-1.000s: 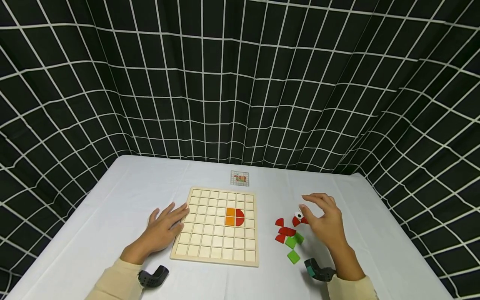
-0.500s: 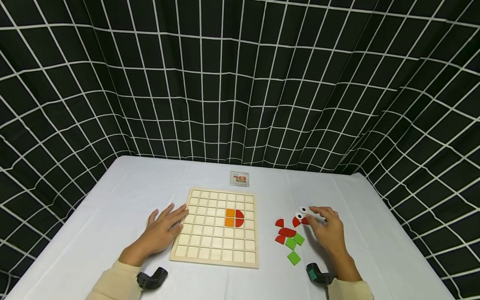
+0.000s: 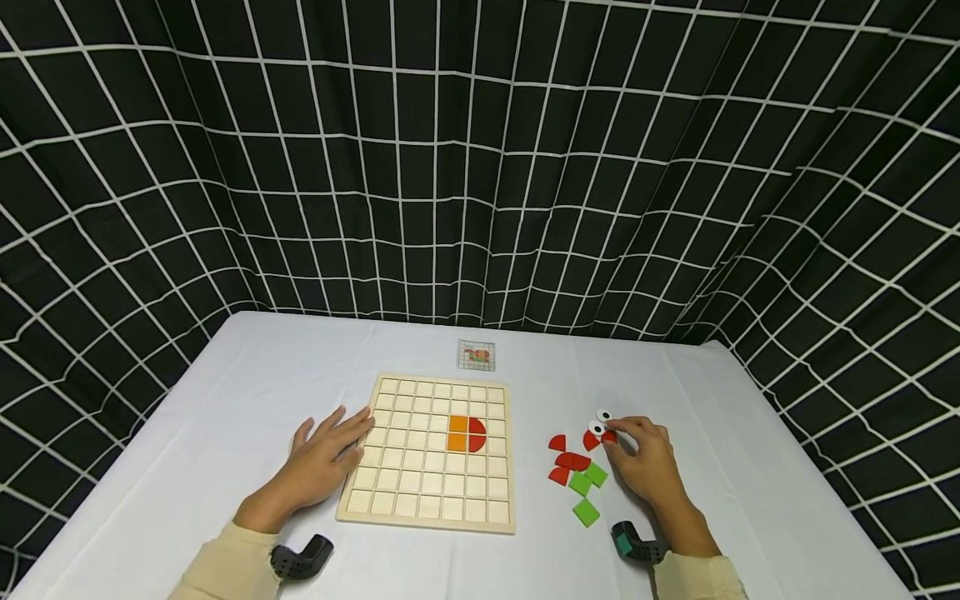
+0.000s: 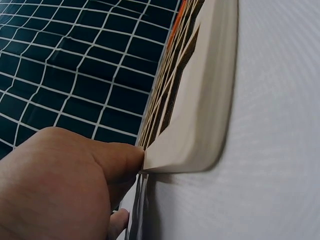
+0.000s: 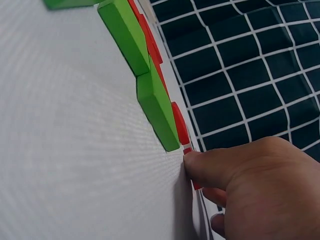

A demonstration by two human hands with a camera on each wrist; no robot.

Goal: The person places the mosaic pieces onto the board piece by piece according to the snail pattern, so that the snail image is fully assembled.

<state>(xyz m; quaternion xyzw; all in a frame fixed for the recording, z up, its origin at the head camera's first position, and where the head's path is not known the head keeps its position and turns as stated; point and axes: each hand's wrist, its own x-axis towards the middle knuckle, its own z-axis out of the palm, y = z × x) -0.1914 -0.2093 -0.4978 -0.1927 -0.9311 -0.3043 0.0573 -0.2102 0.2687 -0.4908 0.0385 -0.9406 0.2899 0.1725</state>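
In the head view a wooden grid board [image 3: 420,523] lies flat on the table, with two orange squares [image 3: 457,433] and two red quarter-circles [image 3: 477,434] in its cells. My left hand [image 3: 322,467] lies with fingers spread at the board's left edge, fingertips on the frame. At the right, my right hand [image 3: 647,462] pinches a red quarter-circle piece [image 3: 610,436] between thumb and index finger, low at the table. In the right wrist view the thumb [image 5: 200,167] covers part of that red piece. Two white eye discs [image 3: 597,428] lie just left of the fingertips.
Several red pieces [image 3: 573,462] and green squares [image 3: 586,512] lie between the board and my right hand. A small picture card [image 3: 476,355] lies beyond the board. Behind the white table [image 3: 300,350] hangs a black curtain [image 3: 420,167] with white grid lines.
My right hand has come down and slightly left to the red quarter-circle, and its thumb and index finger have closed on it. The left hand keeps its place.
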